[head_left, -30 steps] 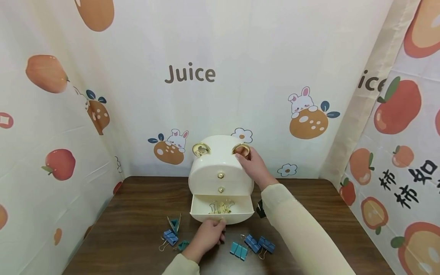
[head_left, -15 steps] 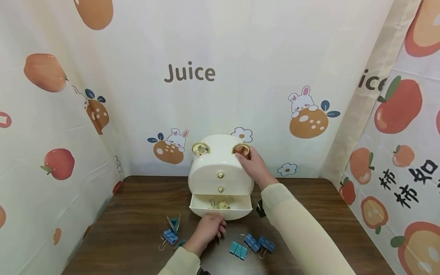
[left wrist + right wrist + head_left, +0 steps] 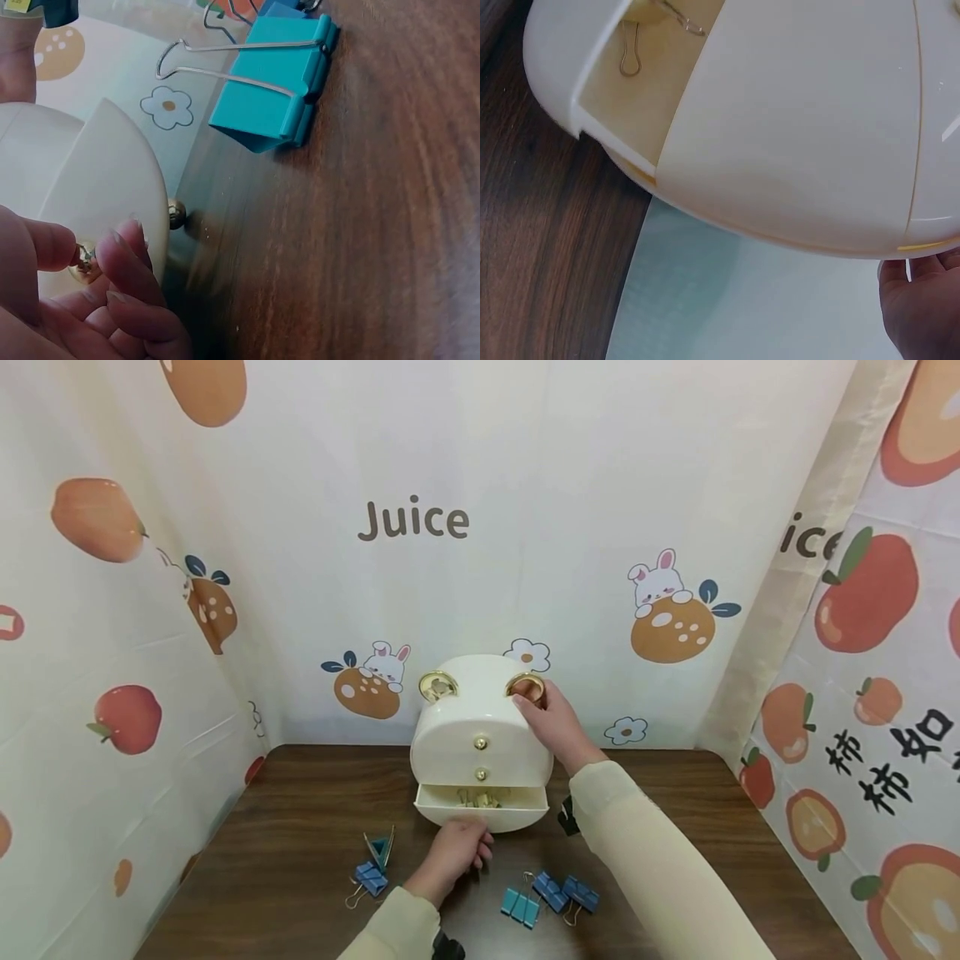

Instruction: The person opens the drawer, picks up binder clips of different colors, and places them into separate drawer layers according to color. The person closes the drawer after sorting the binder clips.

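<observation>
White drawer box [image 3: 450,750]: seated on the wood-grain tabletop [image 3: 322,789], toward its back edge, with the bottom drawer [image 3: 517,819] sticking partway out.
Left hand [image 3: 456,852]: fingers curled at the drawer front; from the head view, what's held is pretty much covered up.
Knob close-up: sorted by the left wrist view, where a gold knob [image 3: 84,264] is seen pinched between thumb and index finger. A gold ball foot [image 3: 176,214] is caught under the box there too, hidden from the head.
Right hand [image 3: 558,722]: hooked round a gold ring ear [image 3: 528,688] up top, thumb in front, so the box is gripped there. In the right wrist view only part of the hand is shown, fingertips at the box's edge.
Drawer contents: gold binder clips [image 3: 483,799], mostly screened by the drawer front; a wire handle loop is picked up better by the right wrist view.
Loose clips: a teal binder clip [image 3: 521,907] and two blue binder clips [image 3: 551,891] are scattered right of the left hand.
</observation>
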### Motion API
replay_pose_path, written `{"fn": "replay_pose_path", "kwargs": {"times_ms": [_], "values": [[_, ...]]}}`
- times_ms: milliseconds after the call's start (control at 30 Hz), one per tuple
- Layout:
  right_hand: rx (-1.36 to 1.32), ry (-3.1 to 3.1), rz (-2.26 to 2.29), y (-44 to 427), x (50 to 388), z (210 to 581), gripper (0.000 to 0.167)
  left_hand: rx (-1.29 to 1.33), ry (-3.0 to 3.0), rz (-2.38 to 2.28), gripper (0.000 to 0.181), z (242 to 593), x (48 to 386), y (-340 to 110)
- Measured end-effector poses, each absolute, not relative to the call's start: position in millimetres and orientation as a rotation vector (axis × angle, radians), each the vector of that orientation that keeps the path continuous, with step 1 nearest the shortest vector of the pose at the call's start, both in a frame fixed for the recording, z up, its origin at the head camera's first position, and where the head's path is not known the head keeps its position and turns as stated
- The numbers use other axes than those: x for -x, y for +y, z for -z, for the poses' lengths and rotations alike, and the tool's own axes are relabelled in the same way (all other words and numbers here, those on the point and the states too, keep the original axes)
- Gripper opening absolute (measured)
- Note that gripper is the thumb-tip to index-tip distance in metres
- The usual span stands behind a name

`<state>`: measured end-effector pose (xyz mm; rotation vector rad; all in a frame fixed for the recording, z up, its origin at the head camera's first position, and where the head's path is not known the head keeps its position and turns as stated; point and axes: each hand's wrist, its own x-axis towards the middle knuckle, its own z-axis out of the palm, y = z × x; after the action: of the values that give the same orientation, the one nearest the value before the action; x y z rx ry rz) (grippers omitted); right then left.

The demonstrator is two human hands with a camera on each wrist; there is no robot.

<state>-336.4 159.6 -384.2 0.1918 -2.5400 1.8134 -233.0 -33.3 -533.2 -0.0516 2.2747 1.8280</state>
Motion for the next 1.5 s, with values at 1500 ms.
{"fn": "replay_pose_path", "kwargs": {"times_ms": [1500], "values": [[-0.129, -2.524, -1.822, 158, 338, 386, 0.048, 0.024, 2.309, -1.800, 0.039, 534, 276, -34]]}}
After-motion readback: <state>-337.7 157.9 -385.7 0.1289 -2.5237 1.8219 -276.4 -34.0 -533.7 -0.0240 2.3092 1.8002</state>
